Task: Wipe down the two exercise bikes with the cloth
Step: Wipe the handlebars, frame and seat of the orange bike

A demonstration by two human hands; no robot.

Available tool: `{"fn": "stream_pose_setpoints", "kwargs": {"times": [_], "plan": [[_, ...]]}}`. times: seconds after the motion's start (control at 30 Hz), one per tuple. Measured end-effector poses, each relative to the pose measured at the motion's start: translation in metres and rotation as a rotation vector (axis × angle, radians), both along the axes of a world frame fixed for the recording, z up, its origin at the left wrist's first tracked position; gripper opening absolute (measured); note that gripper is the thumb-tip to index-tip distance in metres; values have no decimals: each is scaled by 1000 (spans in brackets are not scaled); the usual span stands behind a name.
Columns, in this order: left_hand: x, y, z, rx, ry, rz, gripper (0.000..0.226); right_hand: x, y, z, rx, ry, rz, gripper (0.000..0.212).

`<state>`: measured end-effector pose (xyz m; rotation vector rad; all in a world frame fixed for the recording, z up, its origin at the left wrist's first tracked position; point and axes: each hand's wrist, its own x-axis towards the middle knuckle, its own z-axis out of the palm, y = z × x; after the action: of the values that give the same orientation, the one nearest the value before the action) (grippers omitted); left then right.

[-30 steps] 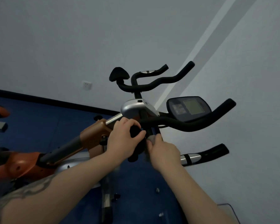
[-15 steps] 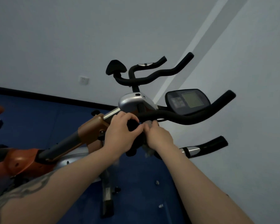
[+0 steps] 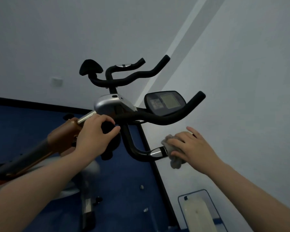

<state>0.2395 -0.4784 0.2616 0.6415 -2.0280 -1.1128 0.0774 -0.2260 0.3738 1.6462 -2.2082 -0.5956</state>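
Note:
The near exercise bike has black foam handlebars (image 3: 166,120), a silver stem cover (image 3: 105,104), a dark console (image 3: 165,102) and an orange-brown frame (image 3: 60,134). My left hand (image 3: 95,136) grips a black knob (image 3: 107,127) below the stem. My right hand (image 3: 191,147) wraps a grey cloth (image 3: 173,160) around the lower right handle, just past its chrome sensor band (image 3: 157,152). The handle's end is hidden under the cloth and hand. A second bike's black handlebars (image 3: 129,77) and pad (image 3: 90,68) stand behind the first.
White walls meet in a corner just behind and right of the bikes. Blue flooring (image 3: 124,181) with a black skirting line lies below. A pale object with a blue rim (image 3: 197,210) sits at the bottom right. A wall socket (image 3: 57,81) is at left.
My right hand has slid with the cloth from the central stem out along the lower right handle, past the chrome band. My left hand keeps its grip on the knob.

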Motion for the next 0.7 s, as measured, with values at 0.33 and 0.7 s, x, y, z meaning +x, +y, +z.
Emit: {"fn": "stream_pose_setpoints", "kwargs": {"times": [0.33,0.7], "plan": [[-1,4,0,27,3,49,18,74,-98,-75,-81,-89,-217,20],[3,5,3,31,17,19,16,61,-166,-65,-57,-474,-629,48]]}}
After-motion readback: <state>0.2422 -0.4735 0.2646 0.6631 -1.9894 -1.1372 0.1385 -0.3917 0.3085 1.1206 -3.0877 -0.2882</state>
